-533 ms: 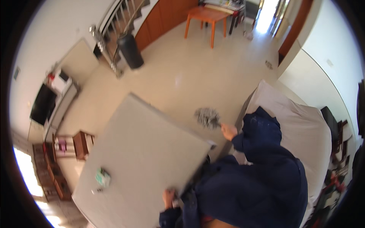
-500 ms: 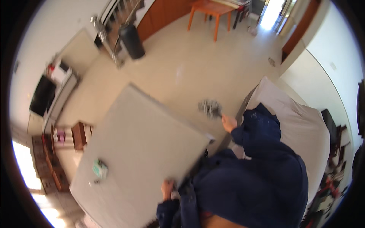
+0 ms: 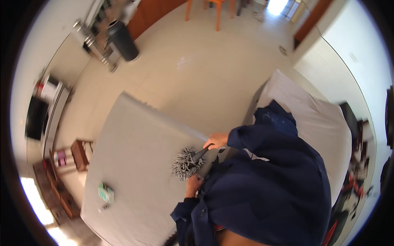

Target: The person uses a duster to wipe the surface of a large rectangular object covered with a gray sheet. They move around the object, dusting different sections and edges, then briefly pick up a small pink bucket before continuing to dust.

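Observation:
My right hand (image 3: 216, 140) is wrapped around the dark handle of a grey mop-style duster (image 3: 186, 164). Its shaggy strands hang over the near right edge of a wide surface under a grey cloth cover (image 3: 139, 151). Just below the duster head, my left hand (image 3: 193, 186) is closed beside that edge, close to my jacket. What its fingers hold, if anything, is hidden. A small green and white packet (image 3: 106, 192) lies on the cover at the left, with a little dark object (image 3: 106, 206) by it.
Another cloth-covered piece of furniture (image 3: 316, 119) stands close on my right. Beyond are a black cylindrical bin (image 3: 122, 41), a metal railing post (image 3: 94, 45) and an orange wooden table (image 3: 217, 16). Wooden furniture (image 3: 80, 155) and a dark television (image 3: 37, 118) stand at the left.
My right hand has swung the duster left and nearer, from over the floor gap to the covered surface's edge. My left hand has shifted slightly right. The whole view has turned a little.

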Demonstrator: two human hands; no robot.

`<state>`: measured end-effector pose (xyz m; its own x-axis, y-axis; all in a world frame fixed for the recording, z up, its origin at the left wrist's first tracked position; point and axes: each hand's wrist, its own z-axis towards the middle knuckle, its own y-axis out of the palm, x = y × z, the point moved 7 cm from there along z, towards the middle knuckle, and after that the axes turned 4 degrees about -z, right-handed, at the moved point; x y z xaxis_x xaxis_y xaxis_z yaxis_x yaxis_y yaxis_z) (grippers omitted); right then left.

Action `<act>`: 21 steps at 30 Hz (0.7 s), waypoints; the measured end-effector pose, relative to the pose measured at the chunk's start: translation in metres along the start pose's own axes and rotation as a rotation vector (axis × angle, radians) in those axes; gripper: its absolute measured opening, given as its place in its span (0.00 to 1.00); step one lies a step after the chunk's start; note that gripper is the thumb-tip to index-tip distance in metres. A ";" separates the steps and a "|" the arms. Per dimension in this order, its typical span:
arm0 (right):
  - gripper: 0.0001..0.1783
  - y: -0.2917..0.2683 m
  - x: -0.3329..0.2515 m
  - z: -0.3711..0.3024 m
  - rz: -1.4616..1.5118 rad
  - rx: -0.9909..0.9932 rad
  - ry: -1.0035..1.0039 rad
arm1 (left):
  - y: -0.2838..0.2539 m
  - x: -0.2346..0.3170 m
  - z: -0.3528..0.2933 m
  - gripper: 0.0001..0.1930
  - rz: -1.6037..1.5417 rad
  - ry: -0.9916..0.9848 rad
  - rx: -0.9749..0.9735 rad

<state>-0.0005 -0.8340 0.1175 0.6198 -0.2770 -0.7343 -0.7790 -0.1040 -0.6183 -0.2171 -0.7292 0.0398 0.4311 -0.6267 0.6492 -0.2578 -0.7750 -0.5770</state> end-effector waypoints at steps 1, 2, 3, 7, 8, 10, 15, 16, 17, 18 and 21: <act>0.17 0.000 0.009 0.004 -0.035 0.009 0.046 | 0.001 0.000 0.001 0.17 -0.025 0.024 -0.008; 0.17 -0.002 0.018 0.009 -0.056 0.038 0.083 | 0.004 0.000 0.004 0.17 -0.034 0.028 -0.025; 0.16 -0.009 0.020 0.017 -0.022 0.126 0.050 | 0.004 -0.001 0.006 0.18 -0.038 0.031 -0.050; 0.11 -0.042 0.050 0.044 -0.067 0.472 0.335 | -0.001 -0.002 0.027 0.19 -0.087 0.046 -0.065; 0.11 -0.055 0.056 0.045 -0.034 0.598 0.395 | -0.006 -0.002 0.034 0.19 -0.113 0.034 -0.054; 0.16 -0.075 0.066 0.054 -0.146 0.641 0.498 | -0.014 0.000 0.049 0.17 -0.107 -0.013 -0.005; 0.13 -0.093 0.061 0.067 -0.047 0.685 0.237 | -0.023 0.020 0.091 0.19 -0.156 -0.145 0.149; 0.12 -0.086 0.058 0.068 -0.002 0.590 0.130 | -0.022 0.026 0.101 0.20 -0.154 -0.181 0.181; 0.11 -0.081 0.050 0.067 -0.009 0.518 -0.044 | -0.021 0.034 0.110 0.23 -0.193 -0.172 0.170; 0.10 -0.074 0.048 0.066 -0.020 0.371 -0.154 | -0.020 0.043 0.117 0.26 -0.234 -0.173 0.157; 0.10 -0.072 0.061 0.061 -0.156 0.180 -0.273 | -0.006 0.057 0.135 0.38 -0.038 -0.563 0.215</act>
<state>0.0996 -0.7850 0.1000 0.7514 -0.0036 -0.6599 -0.6589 0.0513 -0.7505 -0.0739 -0.7491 0.0130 0.8432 -0.4138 0.3431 -0.0777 -0.7254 -0.6839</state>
